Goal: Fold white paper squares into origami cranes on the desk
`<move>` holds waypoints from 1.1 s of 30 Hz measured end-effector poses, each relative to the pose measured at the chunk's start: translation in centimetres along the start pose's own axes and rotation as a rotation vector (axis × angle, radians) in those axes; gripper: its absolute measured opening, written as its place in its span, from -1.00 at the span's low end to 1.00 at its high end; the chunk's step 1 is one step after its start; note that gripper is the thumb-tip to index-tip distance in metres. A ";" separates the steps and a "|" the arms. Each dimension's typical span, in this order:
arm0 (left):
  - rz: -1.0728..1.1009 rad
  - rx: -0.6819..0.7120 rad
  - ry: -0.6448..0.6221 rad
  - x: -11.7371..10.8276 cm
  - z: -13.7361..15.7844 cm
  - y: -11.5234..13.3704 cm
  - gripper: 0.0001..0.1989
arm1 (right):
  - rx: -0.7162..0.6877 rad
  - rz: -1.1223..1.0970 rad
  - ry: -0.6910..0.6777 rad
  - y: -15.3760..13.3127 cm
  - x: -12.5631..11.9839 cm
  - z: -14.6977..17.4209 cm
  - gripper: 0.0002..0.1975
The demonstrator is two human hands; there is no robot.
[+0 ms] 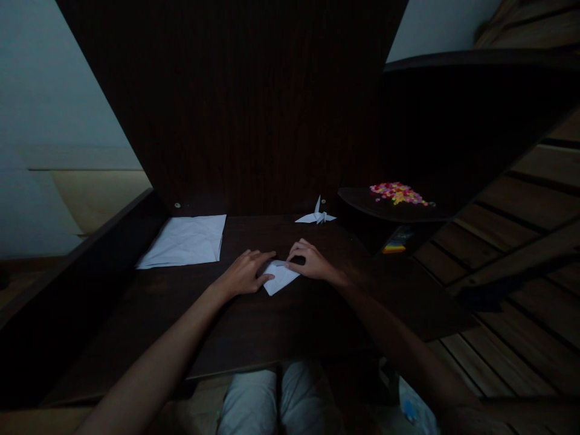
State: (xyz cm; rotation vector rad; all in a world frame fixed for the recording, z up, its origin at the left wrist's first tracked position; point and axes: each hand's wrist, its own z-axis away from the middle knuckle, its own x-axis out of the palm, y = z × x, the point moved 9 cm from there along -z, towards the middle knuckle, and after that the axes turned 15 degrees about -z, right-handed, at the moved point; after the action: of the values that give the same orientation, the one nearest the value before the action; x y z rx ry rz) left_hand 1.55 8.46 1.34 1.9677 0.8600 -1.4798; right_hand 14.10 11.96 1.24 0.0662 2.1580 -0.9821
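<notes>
A small folded piece of white paper [280, 279] lies on the dark table in front of me, one corner pointing toward me. My left hand [245, 272] rests at its left side, fingers stretched out and apart, with the thumb pressing on the paper. At the upper right edge, my right hand [310, 260] pinches the paper between thumb and forefinger. Just beyond my hands stands a white origami crane [316, 217] with a pointed wing raised. Larger sheets of white paper [185, 240] lie in a stack to the left.
Small pink, red and yellow pieces [401, 193] are heaped on a curved shelf [362, 202] at the right. Beneath it sits a rainbow-coloured item [394, 246]. A tall dark panel [254, 109] rises behind the table [172, 320], and a low side board [81, 260] bounds its left.
</notes>
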 end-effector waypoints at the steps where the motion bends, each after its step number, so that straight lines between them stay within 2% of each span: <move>1: 0.012 -0.003 0.018 -0.1 0.0 0.0 -0.46 | -0.006 0.004 0.008 -0.1 0.0 0.0 -0.89; 5: 0.039 0.011 0.086 -0.8 0.1 0.3 -0.54 | -0.018 0.041 0.062 0.0 -0.1 -0.2 -0.81; 8: 0.011 0.025 0.106 -1.1 0.0 0.4 -0.56 | 0.012 0.085 0.102 0.5 -0.3 -0.1 -0.83; 12: -0.043 0.081 0.053 -0.7 -0.1 0.9 -0.56 | 0.040 0.084 0.111 0.8 -0.2 -0.1 -0.92; 17: -0.070 0.121 -0.026 0.1 0.0 1.3 -0.65 | 0.023 0.075 0.067 0.8 0.5 -0.1 -0.94; 23: -0.051 0.108 -0.033 0.4 -0.1 1.2 -0.62 | 0.117 0.065 0.125 1.5 0.2 -0.1 -0.91; 25: -0.061 0.107 -0.035 0.5 -0.2 1.1 -0.59 | 0.164 -0.018 0.142 2.0 0.0 -0.1 -0.93; 28: -0.073 0.101 -0.043 0.9 -0.2 0.9 -0.55 | 0.274 -0.277 0.175 3.3 0.2 -0.1 -0.91; 31: -0.063 0.109 -0.028 1.0 -0.2 0.9 -0.54 | 0.353 -0.560 0.209 4.3 0.7 0.1 -0.77; 33: -0.060 0.115 -0.012 1.1 -0.2 1.0 -0.55 | 0.362 -0.672 0.226 4.5 0.8 0.2 -0.70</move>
State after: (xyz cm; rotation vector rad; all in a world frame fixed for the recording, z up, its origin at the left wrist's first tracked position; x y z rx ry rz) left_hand 2.60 8.13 0.36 2.0297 0.8523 -1.6065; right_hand 15.16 14.86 -2.19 -0.4190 2.2158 -1.8151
